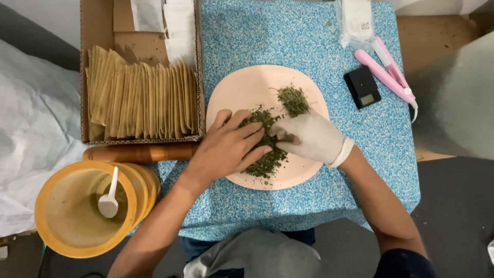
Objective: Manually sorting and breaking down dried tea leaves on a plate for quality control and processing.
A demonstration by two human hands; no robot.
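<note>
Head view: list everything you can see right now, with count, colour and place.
plate: one, pale pink, centre of table
dried herbs: two heaps, green, on the plate
table: one, blue speckled top
cardboard box: one, brown, left of plate
paper sachets: a row, count unclear, tan, upright in the box
wooden cylinder: one, brown, in front of the box
tub: one, orange-yellow, lower left
scoop: one, white, inside the tub
pocket scale: one, black, right of plate
heat sealer: one, pink, far right
plastic bag: one, clear, top edge
left hand: bare, on the herbs
right hand: white glove, on the herbs
</note>
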